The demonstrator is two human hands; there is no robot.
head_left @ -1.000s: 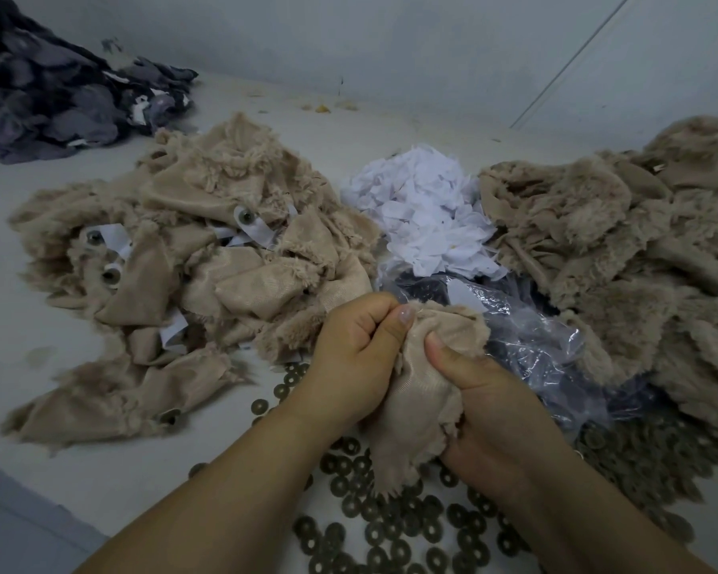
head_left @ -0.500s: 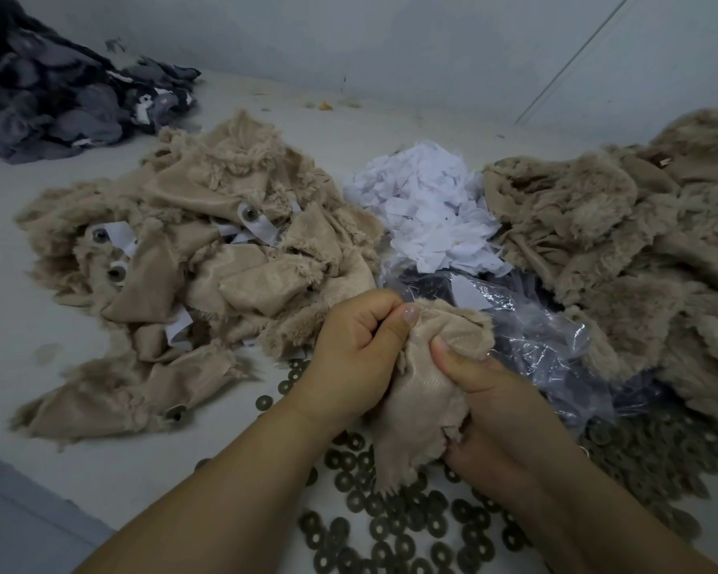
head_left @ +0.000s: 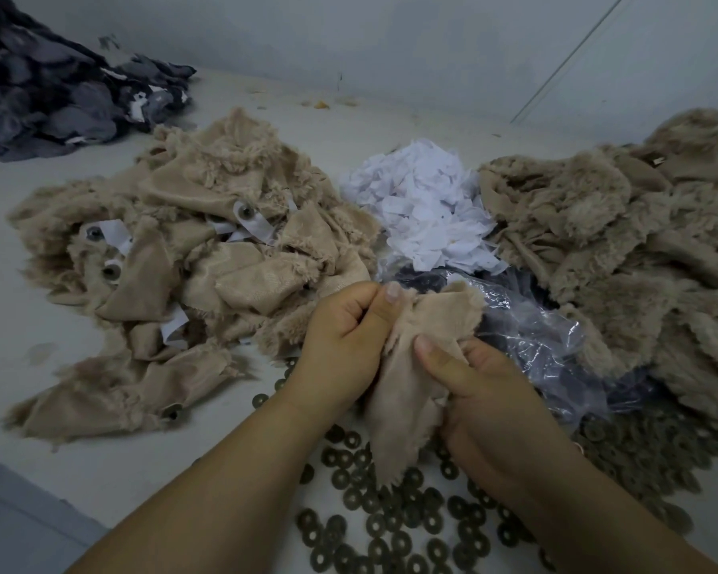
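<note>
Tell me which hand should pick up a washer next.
Right, probably: the right hand sits low on the cloth, just over the washers; the left hand pinches its top edge.

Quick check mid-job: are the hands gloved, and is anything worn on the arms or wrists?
No gloves: the left hand and right hand are bare, with short nails that look unpainted. The left forearm and right forearm are bare too, with no sleeve in view. No watch or ring shows. A small pale speck sits by the right wrist, too small to identify.

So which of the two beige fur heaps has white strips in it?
The left heap: white strips with round studs show among its pieces; the right heap shows mostly fur.
</note>
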